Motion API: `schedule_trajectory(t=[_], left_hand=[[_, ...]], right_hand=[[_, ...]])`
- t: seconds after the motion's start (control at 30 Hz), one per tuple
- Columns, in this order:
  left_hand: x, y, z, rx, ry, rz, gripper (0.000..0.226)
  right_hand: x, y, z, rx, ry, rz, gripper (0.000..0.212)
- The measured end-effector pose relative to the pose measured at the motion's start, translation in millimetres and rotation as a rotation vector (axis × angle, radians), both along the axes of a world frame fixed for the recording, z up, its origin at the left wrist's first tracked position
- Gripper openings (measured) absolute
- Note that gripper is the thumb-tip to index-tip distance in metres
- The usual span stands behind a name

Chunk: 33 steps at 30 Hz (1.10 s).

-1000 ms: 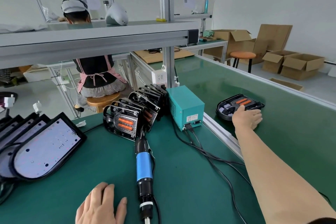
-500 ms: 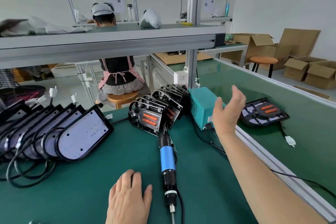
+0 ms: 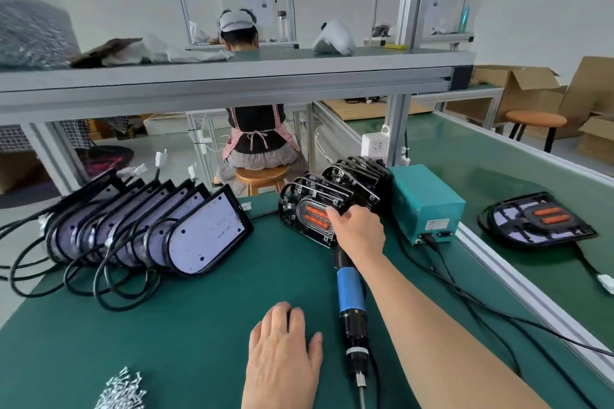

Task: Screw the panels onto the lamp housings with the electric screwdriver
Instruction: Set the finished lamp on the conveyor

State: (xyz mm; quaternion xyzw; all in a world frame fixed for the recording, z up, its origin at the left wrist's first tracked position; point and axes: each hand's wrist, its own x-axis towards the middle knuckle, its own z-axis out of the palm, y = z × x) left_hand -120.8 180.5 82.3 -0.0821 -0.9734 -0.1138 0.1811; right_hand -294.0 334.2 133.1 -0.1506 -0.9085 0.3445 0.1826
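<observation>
A row of black lamp housings (image 3: 307, 216) with orange inserts stands on edge at the middle of the green mat. My right hand (image 3: 357, 232) reaches over the screwdriver and grips the right edge of the front housing, thumb on its face. The electric screwdriver (image 3: 349, 285), blue-bodied, lies on the mat with its bit pointing toward me. My left hand (image 3: 282, 352) rests flat on the mat just left of the screwdriver. A row of white-faced panels (image 3: 206, 232) with black cables leans at the left.
A pile of small screws (image 3: 123, 388) lies near the front left edge. The teal power box (image 3: 425, 202) stands right of the housings, its cables trailing across the mat. An assembled lamp (image 3: 538, 221) lies on the conveyor belt at right. A person (image 3: 255, 129) sits behind the bench.
My right hand left the lamp on the conveyor, swung left and took hold of the front housing in the row. The left hand stayed flat on the mat.
</observation>
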Motion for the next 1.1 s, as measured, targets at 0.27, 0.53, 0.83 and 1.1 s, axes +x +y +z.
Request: schedule_trajectory(t=[0.27,0.53,0.83,1.1], left_hand=[[2,-2,-1,0.006,0.039,-0.023,0.045],[8,-2,3,0.088,0.026,-0.052,0.038],[7,-12,12,0.717,0.005,0.168,0.046],[11,-16,16,0.973,0.176,0.303,0.04]], right_hand=[[-8,-2,12,0.029,-0.063,-0.039,0.041],[8,-8,11,-0.009,0.046,0.027,0.043],[39,-26,18,-0.401,0.016,0.267,0.041],[55,-22,11,-0.539,-0.324,0.553,0.021]])
